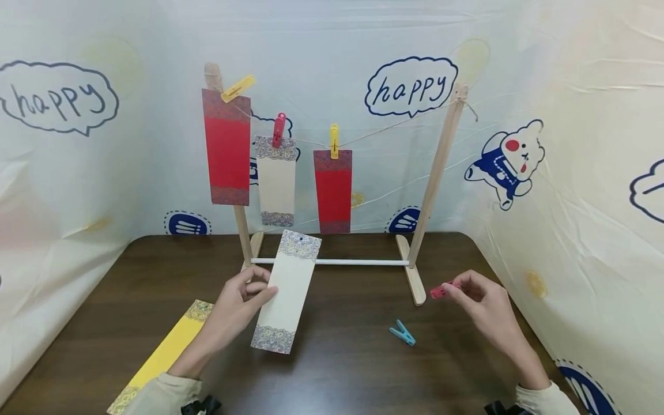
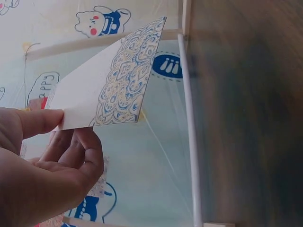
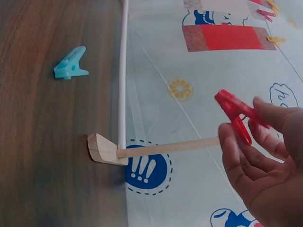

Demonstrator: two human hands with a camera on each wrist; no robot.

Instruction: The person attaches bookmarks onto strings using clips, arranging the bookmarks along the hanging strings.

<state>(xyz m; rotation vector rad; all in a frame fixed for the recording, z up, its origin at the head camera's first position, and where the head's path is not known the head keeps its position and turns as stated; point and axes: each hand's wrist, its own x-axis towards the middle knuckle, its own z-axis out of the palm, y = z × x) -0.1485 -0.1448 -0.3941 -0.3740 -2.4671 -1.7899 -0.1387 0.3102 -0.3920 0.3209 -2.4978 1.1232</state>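
Observation:
My left hand pinches a white card with patterned ends by its left edge, tilted above the table in front of the rack. In the left wrist view the thumb lies on one face of the card and the fingers are behind it. At the right, my right hand holds a red clothespin between thumb and fingers; the right wrist view shows the clothespin clearly. A light blue clothespin lies on the table between the hands. Beside the left forearm lies a yellow card.
A wooden rack with a right post and a white crossbar stands at the back. On its string hang a large red card, a white card and a smaller red card, each with a clothespin. Printed cloth surrounds the table.

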